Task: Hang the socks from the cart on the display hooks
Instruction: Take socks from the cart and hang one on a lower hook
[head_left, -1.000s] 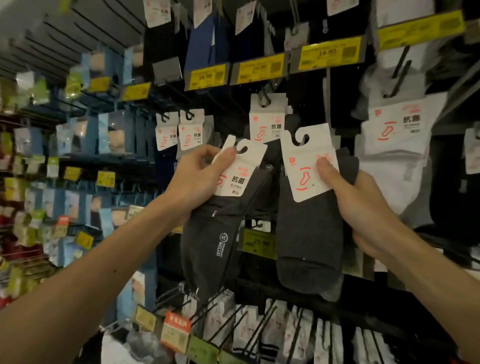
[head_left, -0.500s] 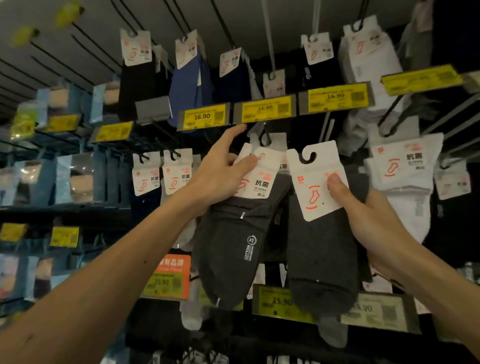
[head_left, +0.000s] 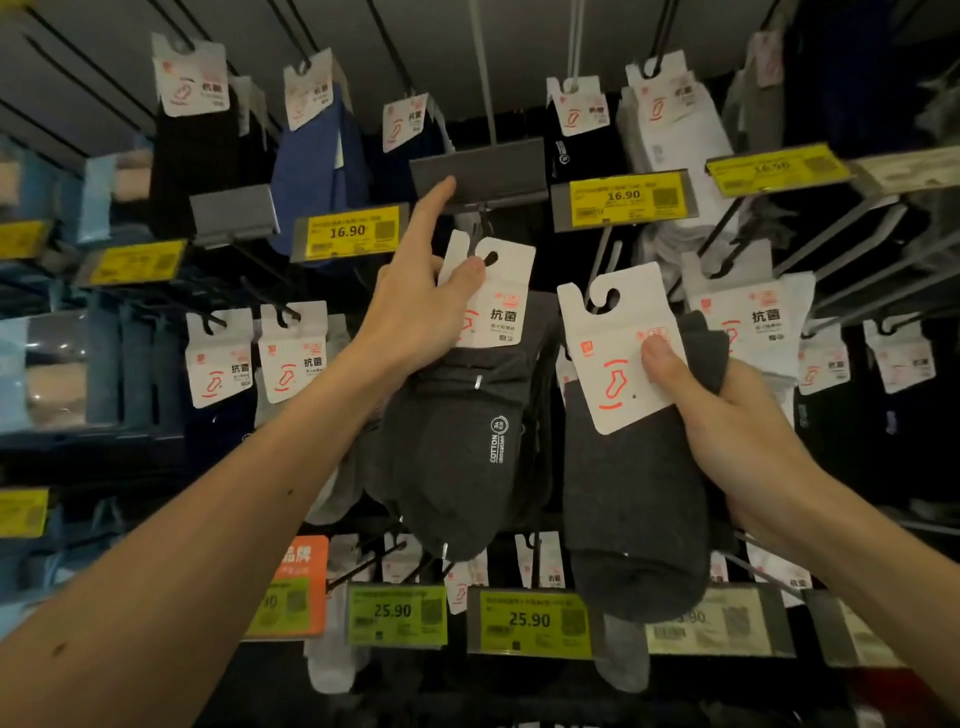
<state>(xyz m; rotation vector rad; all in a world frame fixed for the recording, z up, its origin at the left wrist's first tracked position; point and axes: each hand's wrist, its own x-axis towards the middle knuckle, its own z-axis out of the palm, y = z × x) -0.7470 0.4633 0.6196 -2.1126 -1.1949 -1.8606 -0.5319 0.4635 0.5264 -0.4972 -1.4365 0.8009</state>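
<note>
1. Centre frame: the left hand (head_left: 415, 312) pinches a charcoal sock pair (head_left: 457, 467) by its header card (head_left: 501, 306). Its forefinger stretches up to the blank tag holder (head_left: 478, 174). So thin a grip could let the pair slip.
2. Right of centre: the right hand (head_left: 727, 431) grips a grey sock pair (head_left: 634, 493), unhung, thumb on its card.
3. The card's hanging hole (head_left: 491, 257) is small and the hook tip behind it is unclear, so a miss looks likely.

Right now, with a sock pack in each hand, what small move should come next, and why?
Probably raise the left hand slightly and thread the card of its dark sock pack onto the hook under the blank grey label holder. Its index finger touches that holder, and the card's hole sits just below it. The right hand holds the second pack aside, lower.
</note>
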